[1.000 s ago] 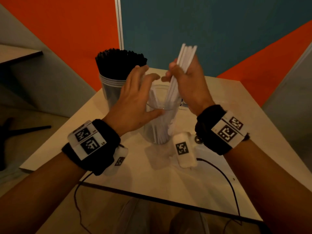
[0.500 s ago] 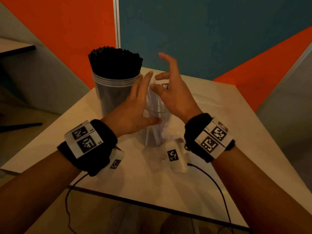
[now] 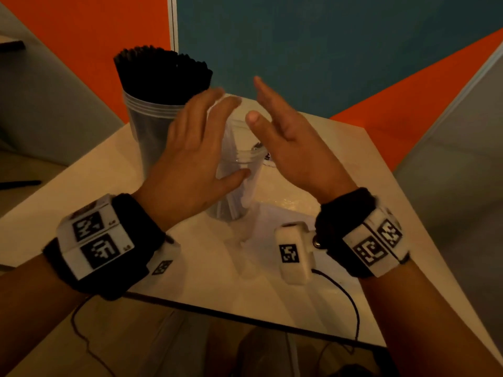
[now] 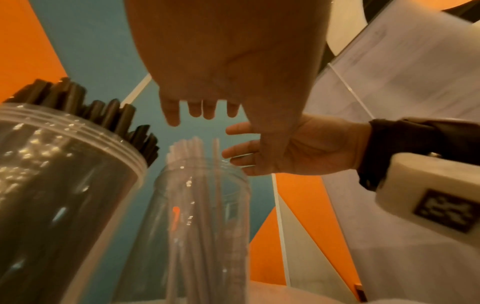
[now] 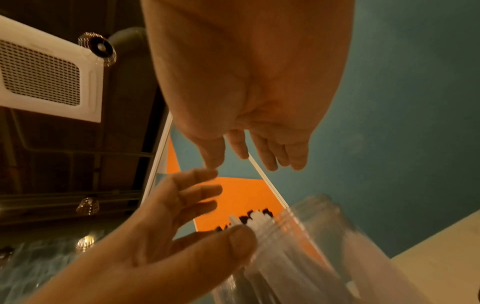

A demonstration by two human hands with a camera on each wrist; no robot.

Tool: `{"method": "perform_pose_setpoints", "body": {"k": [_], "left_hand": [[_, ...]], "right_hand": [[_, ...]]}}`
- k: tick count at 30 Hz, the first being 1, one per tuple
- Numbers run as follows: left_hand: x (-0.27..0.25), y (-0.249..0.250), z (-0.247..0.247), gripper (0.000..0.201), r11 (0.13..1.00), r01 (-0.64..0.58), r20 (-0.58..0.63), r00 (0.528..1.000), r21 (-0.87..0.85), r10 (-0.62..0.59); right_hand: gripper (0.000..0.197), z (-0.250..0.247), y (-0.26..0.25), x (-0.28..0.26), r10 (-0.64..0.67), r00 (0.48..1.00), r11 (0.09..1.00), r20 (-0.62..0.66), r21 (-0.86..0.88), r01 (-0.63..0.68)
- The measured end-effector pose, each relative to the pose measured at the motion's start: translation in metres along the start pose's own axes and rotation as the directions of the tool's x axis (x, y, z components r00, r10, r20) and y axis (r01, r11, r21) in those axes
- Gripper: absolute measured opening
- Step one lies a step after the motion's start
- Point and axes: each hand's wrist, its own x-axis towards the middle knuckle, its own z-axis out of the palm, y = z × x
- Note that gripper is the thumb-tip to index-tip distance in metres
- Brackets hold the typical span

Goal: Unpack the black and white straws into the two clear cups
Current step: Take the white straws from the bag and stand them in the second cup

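Note:
Two clear cups stand on the pale table (image 3: 114, 170). The far left cup (image 3: 152, 131) is packed with black straws (image 3: 163, 69). The nearer cup (image 3: 239, 186) holds white straws (image 4: 187, 148) standing upright. My left hand (image 3: 196, 148) is open at this cup's left side, fingers straight over the rim and thumb by the near wall. My right hand (image 3: 283, 137) is open just right of the rim, palm facing left, and holds nothing. In the right wrist view the white straws (image 5: 257, 220) poke above the rim beside my left thumb (image 5: 233, 240).
A crumpled clear wrapper (image 3: 285, 202) lies on the table right of the white-straw cup. The table's near edge (image 3: 245, 319) has a black cable (image 3: 351, 303) over it. Orange and teal partition walls (image 3: 299, 50) stand close behind the cups.
A second ago my right hand gripped a bundle of white straws above the cup. The straws now stand in the cup and that hand has let go and opened. My left hand stayed by the cup.

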Motion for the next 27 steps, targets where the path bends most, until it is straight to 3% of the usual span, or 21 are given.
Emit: {"method": "perform_pose_setpoints", "body": {"k": [2, 4, 5, 8, 11, 14, 16, 19, 24, 27], "left_hand": [[-0.005, 0.016, -0.003, 0.048, 0.996, -0.078, -0.069, 0.994, 0.046, 0.081], [-0.009, 0.027, -0.002, 0.031, 0.979, -0.201, 0.06, 0.978, 0.019, 0.2], [-0.01, 0.032, 0.002, 0.032, 0.969, -0.245, 0.193, 0.951, -0.011, 0.243], [-0.014, 0.044, 0.02, 0.047, 0.95, -0.311, 0.557, 0.791, 0.01, 0.253], [-0.016, 0.051, 0.04, 0.051, 0.931, -0.364, 0.696, 0.674, 0.018, 0.25], [-0.015, 0.053, 0.051, 0.038, 0.936, -0.351, 0.742, 0.618, -0.035, 0.26], [-0.014, 0.054, 0.054, 0.02, 0.947, -0.317, 0.736, 0.629, -0.051, 0.251], [-0.011, 0.054, 0.053, 0.005, 0.969, -0.218, 0.664, 0.709, -0.115, 0.238], [-0.001, 0.051, 0.048, 0.005, 0.957, -0.092, 0.524, 0.82, -0.276, 0.23], [0.001, 0.051, 0.045, 0.008, 0.949, -0.048, 0.486, 0.85, -0.313, 0.203]], "right_hand": [[0.045, -0.012, 0.0, -0.016, -0.007, 0.998, 1.0, -0.067, 0.012, 0.008], [0.031, -0.025, -0.003, -0.033, 0.008, 0.993, 1.0, -0.119, 0.024, -0.005], [0.025, -0.031, -0.005, -0.041, 0.02, 0.991, 1.0, -0.129, 0.019, -0.018], [0.02, -0.044, -0.01, -0.069, 0.074, 0.995, 0.997, -0.07, -0.019, -0.076], [0.02, -0.049, -0.011, -0.096, 0.162, 0.983, 0.982, 0.091, -0.117, -0.151], [0.02, -0.047, -0.005, -0.117, 0.244, 0.934, 0.951, 0.262, -0.256, -0.176], [0.024, -0.043, -0.001, -0.129, 0.302, 0.881, 0.919, 0.364, -0.357, -0.167], [0.035, -0.029, 0.014, -0.138, 0.353, 0.828, 0.851, 0.435, -0.516, -0.092], [0.045, 0.002, 0.043, -0.124, 0.311, 0.905, 0.78, 0.29, -0.622, -0.068], [0.047, 0.009, 0.047, -0.112, 0.326, 0.919, 0.744, 0.222, -0.66, -0.104]]}}
